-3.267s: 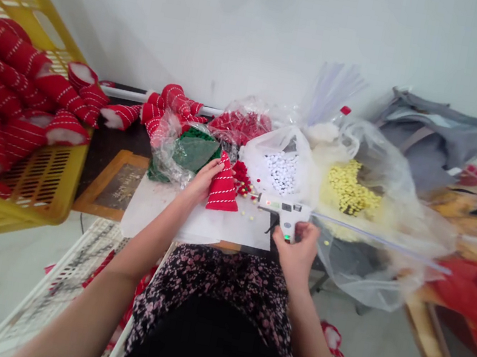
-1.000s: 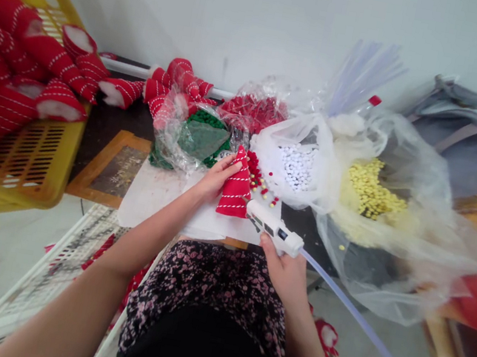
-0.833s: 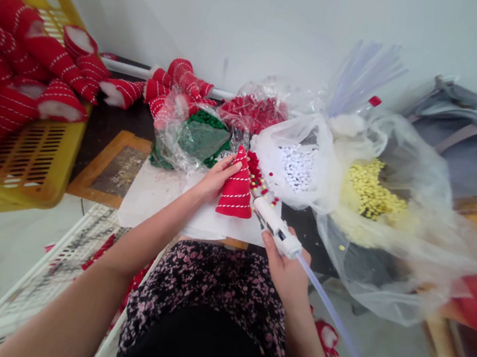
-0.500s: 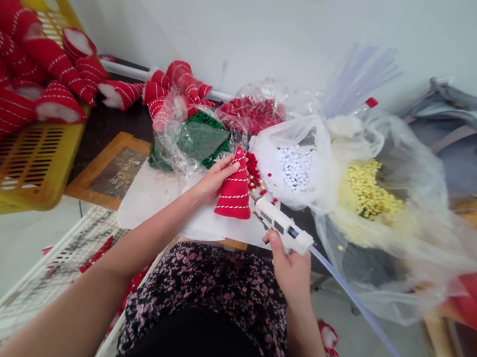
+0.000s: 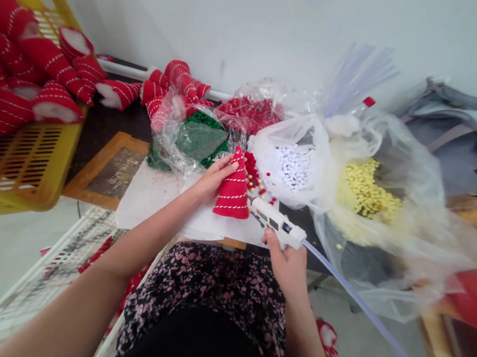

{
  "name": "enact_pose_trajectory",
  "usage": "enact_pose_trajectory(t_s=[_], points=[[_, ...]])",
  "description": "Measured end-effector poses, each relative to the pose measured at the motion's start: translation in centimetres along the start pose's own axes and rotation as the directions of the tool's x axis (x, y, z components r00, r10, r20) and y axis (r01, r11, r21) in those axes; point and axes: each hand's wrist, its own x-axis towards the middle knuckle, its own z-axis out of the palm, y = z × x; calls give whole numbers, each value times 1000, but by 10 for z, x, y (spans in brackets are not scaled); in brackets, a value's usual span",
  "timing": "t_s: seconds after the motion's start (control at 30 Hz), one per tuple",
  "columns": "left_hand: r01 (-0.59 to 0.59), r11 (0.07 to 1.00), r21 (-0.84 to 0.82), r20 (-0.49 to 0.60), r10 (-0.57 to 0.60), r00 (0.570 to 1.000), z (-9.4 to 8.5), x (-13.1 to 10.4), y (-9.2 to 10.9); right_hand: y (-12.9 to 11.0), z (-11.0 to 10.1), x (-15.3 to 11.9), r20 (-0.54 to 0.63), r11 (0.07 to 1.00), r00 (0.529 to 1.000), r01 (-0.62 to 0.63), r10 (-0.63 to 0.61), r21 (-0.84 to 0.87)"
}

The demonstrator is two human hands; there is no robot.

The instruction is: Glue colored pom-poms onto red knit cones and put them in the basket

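Note:
My left hand [image 5: 214, 178] grips a red cone-shaped hat [image 5: 235, 190] with white dashed stripes, its tip pointing away from me. In my right hand [image 5: 288, 261] is a white glue gun [image 5: 279, 222], its nozzle close to the hat's right edge; whether they touch I cannot tell. A long clear glue stick [image 5: 363, 308] trails from the gun's back. White paper [image 5: 148, 193] lies beneath the hat. Just past it are small red pompoms [image 5: 252, 167], with a few yellow ones among them.
Bags hold green pompoms [image 5: 202, 135], white pompoms [image 5: 294, 167] and yellow pompoms [image 5: 370, 189]. A yellow crate [image 5: 44, 169] of red striped pieces stands at left, beside a wooden frame [image 5: 81, 181]. Glue sticks [image 5: 360, 80] stand at the back; a white basket [image 5: 4, 303] sits low left.
The glue gun and my right hand have shifted slightly left, nearer the hat. The hat stays nearly in place in my left hand, while the whole view drifts a little.

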Motion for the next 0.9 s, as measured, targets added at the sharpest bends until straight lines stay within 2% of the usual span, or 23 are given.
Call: enact_pose_trajectory(t_s=[0.17,0.23,0.4,0.63,0.9], points=[[16,1000,-17,-21,-16,1000,0,0,1,3,-8,-7,-76,982,997,-39,25,-183],[5,1000,-16,-20,-5,1000,0,1,0,-1,-11,-11,-60,986,998,1,-12,-165],[-50,998,33,-26,51,998,1,2,-2,-19,-9,-20,94,982,984,158,-148,-107],[-86,992,92,2,86,996,0,3,-4,-28,5,-22,54,960,973,228,-222,-162],[-99,989,108,33,96,995,0,2,-3,-26,8,-21,55,953,975,224,-217,-206]])
